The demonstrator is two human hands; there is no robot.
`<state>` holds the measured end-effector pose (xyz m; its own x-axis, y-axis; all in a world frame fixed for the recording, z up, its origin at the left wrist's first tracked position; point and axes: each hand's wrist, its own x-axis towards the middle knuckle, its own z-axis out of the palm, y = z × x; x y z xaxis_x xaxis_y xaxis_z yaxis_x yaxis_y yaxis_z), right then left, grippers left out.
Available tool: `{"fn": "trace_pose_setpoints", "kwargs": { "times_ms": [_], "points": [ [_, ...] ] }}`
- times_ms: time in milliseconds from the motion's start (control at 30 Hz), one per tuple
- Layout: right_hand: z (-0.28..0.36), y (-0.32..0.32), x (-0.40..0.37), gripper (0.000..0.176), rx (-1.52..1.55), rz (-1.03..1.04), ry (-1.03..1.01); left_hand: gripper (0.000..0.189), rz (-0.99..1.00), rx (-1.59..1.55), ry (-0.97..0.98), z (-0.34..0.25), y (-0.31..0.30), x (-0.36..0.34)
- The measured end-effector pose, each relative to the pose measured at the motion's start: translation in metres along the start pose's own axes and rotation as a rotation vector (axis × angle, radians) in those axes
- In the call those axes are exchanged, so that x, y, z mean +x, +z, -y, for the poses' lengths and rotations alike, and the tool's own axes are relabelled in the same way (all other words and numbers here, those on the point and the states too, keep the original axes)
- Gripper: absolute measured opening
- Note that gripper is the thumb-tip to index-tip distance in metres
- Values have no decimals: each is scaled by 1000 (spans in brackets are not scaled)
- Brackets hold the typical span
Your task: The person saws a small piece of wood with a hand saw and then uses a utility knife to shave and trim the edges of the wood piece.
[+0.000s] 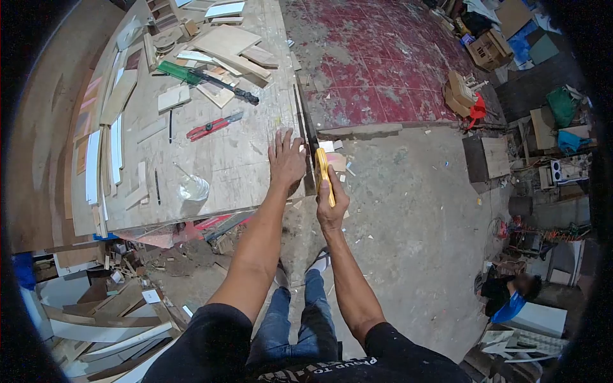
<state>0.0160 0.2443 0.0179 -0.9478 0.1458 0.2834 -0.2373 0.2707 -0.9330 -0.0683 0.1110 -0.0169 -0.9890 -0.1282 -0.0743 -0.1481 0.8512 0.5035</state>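
My left hand (pixel 286 161) lies on the worktable (pixel 236 185) near its right edge, fingers spread and holding nothing visible. Just past that edge, my right hand (pixel 332 204) is wrapped around a long yellow-handled tool (pixel 324 172); its working end is hard to make out. A narrow dark strip (pixel 305 124) runs along the table edge between both hands. Beyond the left hand, a red utility knife (pixel 214 126) lies with its blade pointing right. Farther back, a green-and-black tool (pixel 204 80) rests among wood pieces.
A clear cup (pixel 193 188) stands near the table's front edge. Wooden offcuts (pixel 227 41) cover the table's back. Scrap boards (pixel 108 325) are heaped at lower left. Another person (pixel 507 293) is low down at right. Boxes (pixel 488 51) stand at upper right, beyond the red floor (pixel 364 70).
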Motion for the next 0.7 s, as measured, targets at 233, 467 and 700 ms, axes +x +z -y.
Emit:
{"fn": "trace_pose_setpoints", "kwargs": {
  "times_ms": [233, 467, 700],
  "points": [
    [9, 1, -13, 40, -47, 20, -7, 43, -70, 40, 31, 5, 8, -1],
    [11, 1, -25, 38, -109, 1, -25, 44, -68, 64, 32, 2, 2, -4],
    [14, -2, -28, 39, -185, 0, -94, 40, -72, 59, 35, -3, 0, -6]
  ]
}}
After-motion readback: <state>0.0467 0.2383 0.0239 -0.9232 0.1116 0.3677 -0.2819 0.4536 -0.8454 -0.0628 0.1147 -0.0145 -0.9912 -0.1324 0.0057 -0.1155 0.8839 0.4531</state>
